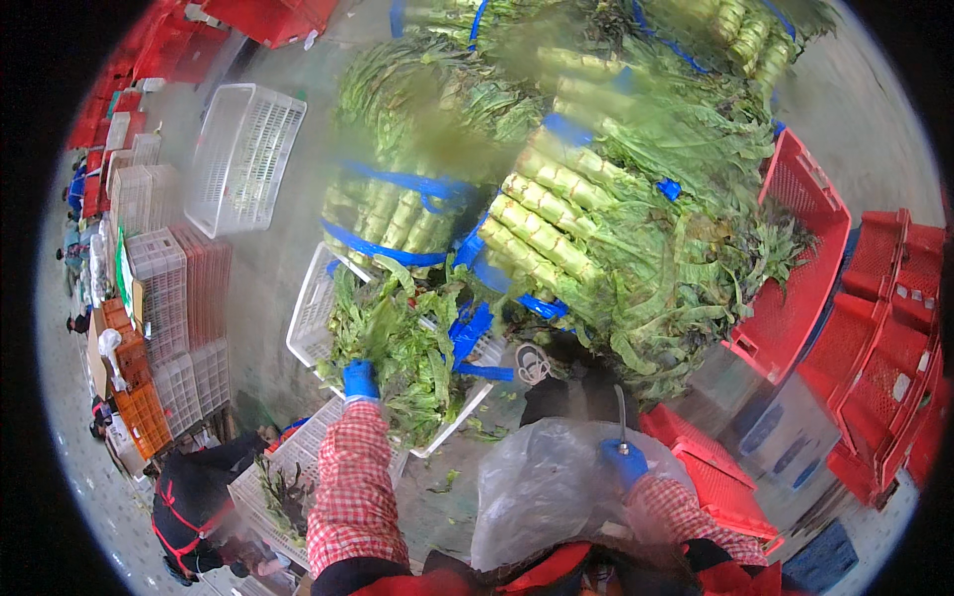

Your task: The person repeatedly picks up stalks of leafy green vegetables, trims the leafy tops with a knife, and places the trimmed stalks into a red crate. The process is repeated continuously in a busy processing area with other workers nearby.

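My left hand (361,381), in a blue glove, is over loose green leaves (410,357) heaped in a white plastic crate (307,316). Its fingers are hidden against the greens, so whether they grip any is unclear. A cut piece of blue strap (471,331) lies on the heap. My right hand (626,463), also gloved, is closed around a slim tool with a curved metal blade (621,410), held upright before my clear plastic apron (529,484). Ahead lie celtuce stems (548,223) with long leaves, and beside them a blue-strapped celtuce bundle (395,220).
A red crate (801,261) stands against the leaves at right, with stacked red crates (879,335) beyond. Lower left, a person (190,492) bends near another white crate (253,484). A white crate (246,160) stands upper left, near stacked crates (160,287).
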{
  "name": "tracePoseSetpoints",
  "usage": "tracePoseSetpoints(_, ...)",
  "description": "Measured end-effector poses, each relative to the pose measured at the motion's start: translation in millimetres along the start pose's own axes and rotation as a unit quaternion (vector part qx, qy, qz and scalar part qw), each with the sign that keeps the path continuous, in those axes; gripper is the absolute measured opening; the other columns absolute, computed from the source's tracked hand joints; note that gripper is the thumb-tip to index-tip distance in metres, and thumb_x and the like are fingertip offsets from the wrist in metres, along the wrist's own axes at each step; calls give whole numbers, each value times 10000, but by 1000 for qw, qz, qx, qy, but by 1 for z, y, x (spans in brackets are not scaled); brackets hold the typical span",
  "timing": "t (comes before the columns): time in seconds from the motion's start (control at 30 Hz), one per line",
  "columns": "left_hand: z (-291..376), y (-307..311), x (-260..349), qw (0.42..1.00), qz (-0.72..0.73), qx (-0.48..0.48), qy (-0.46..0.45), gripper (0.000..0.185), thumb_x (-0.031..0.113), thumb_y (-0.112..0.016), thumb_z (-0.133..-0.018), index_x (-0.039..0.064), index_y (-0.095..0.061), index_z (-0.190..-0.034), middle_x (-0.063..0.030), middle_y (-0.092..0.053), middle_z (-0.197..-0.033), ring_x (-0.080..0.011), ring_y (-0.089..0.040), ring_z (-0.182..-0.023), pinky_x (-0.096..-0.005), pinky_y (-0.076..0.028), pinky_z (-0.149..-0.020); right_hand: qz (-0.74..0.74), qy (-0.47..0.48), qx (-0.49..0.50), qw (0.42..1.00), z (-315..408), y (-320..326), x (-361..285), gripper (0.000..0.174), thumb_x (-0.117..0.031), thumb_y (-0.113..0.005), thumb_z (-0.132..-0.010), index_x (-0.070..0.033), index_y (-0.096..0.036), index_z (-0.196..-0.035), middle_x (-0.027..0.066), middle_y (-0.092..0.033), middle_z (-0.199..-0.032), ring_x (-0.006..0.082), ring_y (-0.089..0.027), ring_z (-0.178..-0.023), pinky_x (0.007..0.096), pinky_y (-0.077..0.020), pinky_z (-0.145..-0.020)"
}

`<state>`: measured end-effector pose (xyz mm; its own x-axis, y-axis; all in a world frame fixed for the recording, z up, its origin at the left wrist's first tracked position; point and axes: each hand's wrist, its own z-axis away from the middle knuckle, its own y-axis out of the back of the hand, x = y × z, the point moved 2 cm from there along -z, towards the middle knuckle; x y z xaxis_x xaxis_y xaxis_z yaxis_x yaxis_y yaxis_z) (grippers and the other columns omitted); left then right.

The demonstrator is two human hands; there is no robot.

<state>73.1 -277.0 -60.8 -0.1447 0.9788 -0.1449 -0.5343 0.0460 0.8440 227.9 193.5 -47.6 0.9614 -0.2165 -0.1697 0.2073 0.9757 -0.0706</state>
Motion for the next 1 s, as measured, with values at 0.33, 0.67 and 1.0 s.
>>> tracePoseSetpoints(0.33,-142,12,232,917,-107,173,-343,424,149,-442,-693,156,-403,-1115,-59,-377,-1164,-226,-289,-1129,-492,-206,-891,110,226,-11,968,-7,12,0,181,-203,-558,-743,-56,-558,-849,49,-541,-639,120,-497,-523,227,-407,-473)
tracePoseSetpoints(0.67,-126,7,237,916,-166,42,-364,246,191,-517,-644,157,-503,-887,-76,-442,-949,-263,-388,-978,-450,-340,-740,-144,26,39,988,3,17,15,188,-198,-556,-738,-53,-557,-858,50,-541,-638,122,-493,-513,232,-395,-461)
tracePoseSetpoints(1.0,77,223,36,994,19,-103,-42,529,325,-615,-542,133,-448,-1006,-149,-563,-849,-301,-549,-757,-391,-437,-657,59,134,-101,984,36,-7,-21,215,-242,-550,-740,-90,-538,-891,56,-567,-674,129,-526,-509,238,-419,-430)
